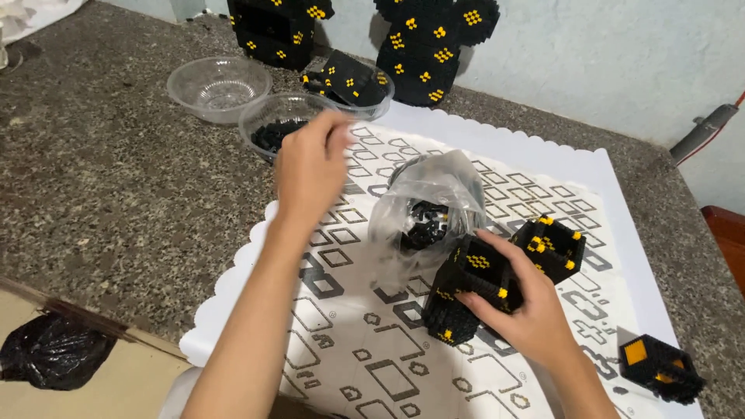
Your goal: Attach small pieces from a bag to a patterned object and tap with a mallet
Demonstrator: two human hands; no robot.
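Motion blurs the left hand, grip unclear, above the crumpled clear plastic bag; beside the bag, right hand clasps a black-and-yellow brick block.

Soft, even daylight; motion blur on the raised left hand.

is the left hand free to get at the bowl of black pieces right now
Probably yes: the left hand is raised just beside the clear bowl of black pieces, seemingly empty, with nothing between them.
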